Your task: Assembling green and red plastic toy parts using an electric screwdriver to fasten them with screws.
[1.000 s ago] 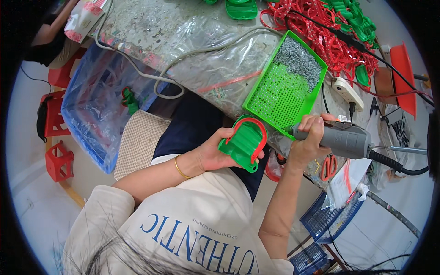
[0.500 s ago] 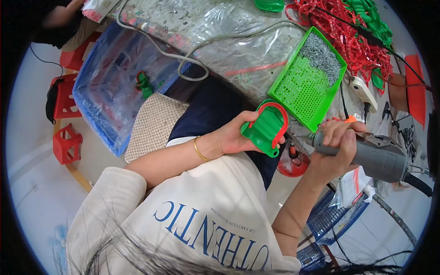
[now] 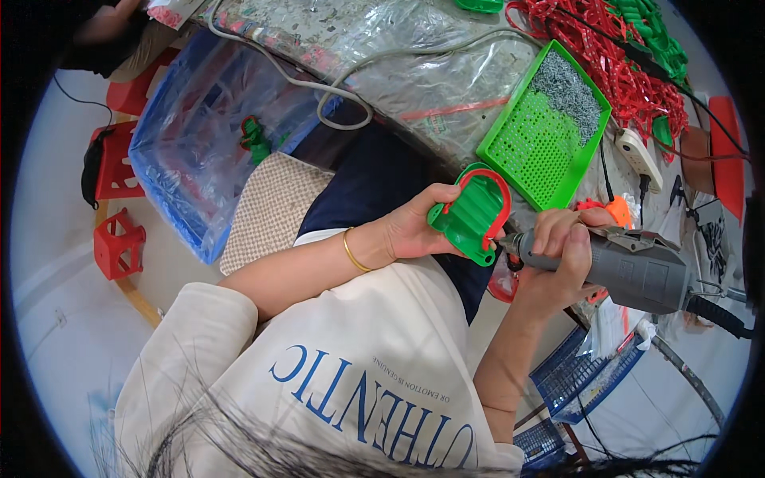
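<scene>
Cluttered table [image 3: 295, 32], hands [image 3: 414, 227] [image 3: 564, 255] close together, gripping

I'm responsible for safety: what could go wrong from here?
The grey power tool in the right hand has its tip close to the left hand holding the green piece; a slip might hurt that hand.

The green tray of metal bits sits near the edge of the table; a bump might spill some.

The power tool [image 3: 642, 276] is right of the molded piece [image 3: 476, 209], the tray [image 3: 588, 162] beyond both on the table [image 3: 303, 25].
</scene>
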Motion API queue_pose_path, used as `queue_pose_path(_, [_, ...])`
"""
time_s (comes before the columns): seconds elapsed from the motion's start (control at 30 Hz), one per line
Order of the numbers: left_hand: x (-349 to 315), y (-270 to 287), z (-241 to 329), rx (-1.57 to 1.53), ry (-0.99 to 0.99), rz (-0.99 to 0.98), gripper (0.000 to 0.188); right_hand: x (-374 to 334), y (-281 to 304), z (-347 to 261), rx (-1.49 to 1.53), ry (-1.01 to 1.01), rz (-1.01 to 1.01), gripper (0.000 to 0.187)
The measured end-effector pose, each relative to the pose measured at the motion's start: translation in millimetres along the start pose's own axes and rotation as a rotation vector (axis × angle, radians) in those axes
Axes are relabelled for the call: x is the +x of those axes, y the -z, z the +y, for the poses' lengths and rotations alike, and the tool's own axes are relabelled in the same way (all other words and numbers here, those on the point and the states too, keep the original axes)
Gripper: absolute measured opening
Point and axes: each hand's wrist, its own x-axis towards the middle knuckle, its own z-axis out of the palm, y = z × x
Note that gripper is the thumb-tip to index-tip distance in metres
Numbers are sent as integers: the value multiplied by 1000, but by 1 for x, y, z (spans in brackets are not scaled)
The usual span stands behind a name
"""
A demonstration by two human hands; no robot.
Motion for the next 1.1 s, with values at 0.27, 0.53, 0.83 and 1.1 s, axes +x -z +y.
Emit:
queue_pose_path(0.27, [-1,-2,0,-12,-10,13,55,0,0,3,-33,11,-10,21])
queue_pose_path(0.53, [0,1,0,-10,3,-34,55,-1,2,3,12,20,5,21])
queue_pose_path(0.83, [-4,1,-1,-52,-4,14,54,-5,-2,7,-13,34,-11,21])
queue_pose_path(1.1, [-1,-1,1,2,-10,-64,56,-17,-4,14,-70,133,135,23])
